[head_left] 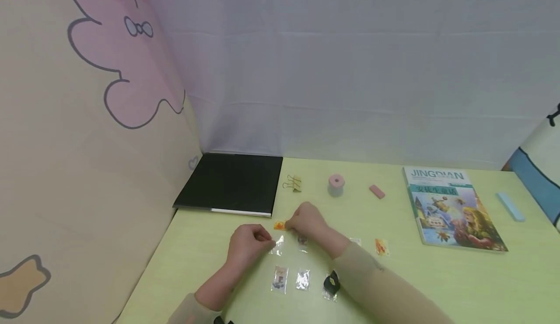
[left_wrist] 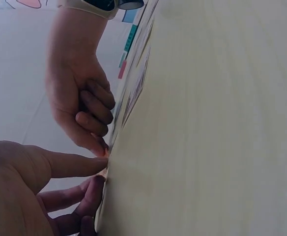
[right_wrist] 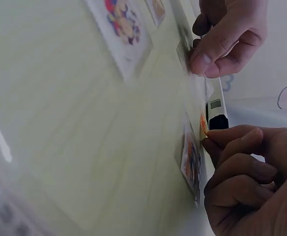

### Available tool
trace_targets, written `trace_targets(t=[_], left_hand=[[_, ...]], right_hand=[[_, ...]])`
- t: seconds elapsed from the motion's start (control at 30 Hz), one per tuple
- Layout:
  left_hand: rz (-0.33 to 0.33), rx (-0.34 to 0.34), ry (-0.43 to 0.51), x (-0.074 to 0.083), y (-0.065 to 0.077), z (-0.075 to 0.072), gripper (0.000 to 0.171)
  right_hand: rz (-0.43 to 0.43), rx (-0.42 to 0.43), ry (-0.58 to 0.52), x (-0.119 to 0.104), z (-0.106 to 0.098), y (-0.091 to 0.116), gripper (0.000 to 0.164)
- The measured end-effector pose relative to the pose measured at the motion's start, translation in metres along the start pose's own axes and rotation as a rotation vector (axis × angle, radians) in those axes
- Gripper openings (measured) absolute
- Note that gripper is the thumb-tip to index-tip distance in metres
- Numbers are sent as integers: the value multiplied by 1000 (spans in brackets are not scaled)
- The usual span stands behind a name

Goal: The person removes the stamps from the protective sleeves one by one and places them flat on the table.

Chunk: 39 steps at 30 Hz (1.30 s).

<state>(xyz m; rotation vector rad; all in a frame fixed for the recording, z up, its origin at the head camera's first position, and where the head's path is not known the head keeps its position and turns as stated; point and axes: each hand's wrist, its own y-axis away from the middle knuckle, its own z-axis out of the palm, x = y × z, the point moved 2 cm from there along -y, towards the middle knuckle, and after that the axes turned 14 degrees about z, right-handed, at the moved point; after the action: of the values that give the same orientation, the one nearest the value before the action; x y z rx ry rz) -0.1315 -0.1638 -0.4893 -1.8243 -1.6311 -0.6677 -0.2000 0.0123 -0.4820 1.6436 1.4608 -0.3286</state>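
My right hand (head_left: 307, 221) pinches a small orange picture card (head_left: 279, 225) by its right edge, close over the table. In the right wrist view, thumb and forefinger meet on that orange card (right_wrist: 203, 124). Just nearer and to the left, my left hand (head_left: 248, 247) pinches the edge of a shiny clear plastic packet (head_left: 278, 246) between thumb and finger. In the left wrist view the left thumb (left_wrist: 79, 164) reaches down to the tabletop below the right hand (left_wrist: 79, 98). Beside the right wrist lies another small packet (head_left: 303, 242), partly covered.
Several clear picture packets lie nearer me, one at left (head_left: 280, 279). An orange-printed packet (head_left: 381, 247) lies right of the right arm. Behind are a black folder (head_left: 236, 180), gold binder clips (head_left: 294, 183), a pink-topped spool (head_left: 336, 185), a pink eraser (head_left: 376, 191) and a book (head_left: 452, 212).
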Motion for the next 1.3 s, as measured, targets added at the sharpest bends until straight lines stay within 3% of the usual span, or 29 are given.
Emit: trace_targets(t=[0.1, 0.3, 0.63, 0.9, 1.1, 1.3], left_hand=[[-8, 3, -30, 1, 0, 1, 18], [-18, 10, -54, 0, -2, 3, 22], [-10, 7, -24, 0, -7, 3, 19], [93, -25, -8, 9, -24, 9, 23], [171, -78, -108, 27, -31, 26, 34], [203, -123, -215, 35, -30, 39, 40]], right_hand=[[22, 38, 43, -4, 3, -1, 34], [67, 74, 110, -7, 5, -4, 27], [67, 45, 65, -1, -8, 1, 22], [5, 57, 55, 16, -33, 13, 21], [-47, 52, 152, 32, -36, 25, 34], [-68, 48, 221, 38, -31, 32, 41]])
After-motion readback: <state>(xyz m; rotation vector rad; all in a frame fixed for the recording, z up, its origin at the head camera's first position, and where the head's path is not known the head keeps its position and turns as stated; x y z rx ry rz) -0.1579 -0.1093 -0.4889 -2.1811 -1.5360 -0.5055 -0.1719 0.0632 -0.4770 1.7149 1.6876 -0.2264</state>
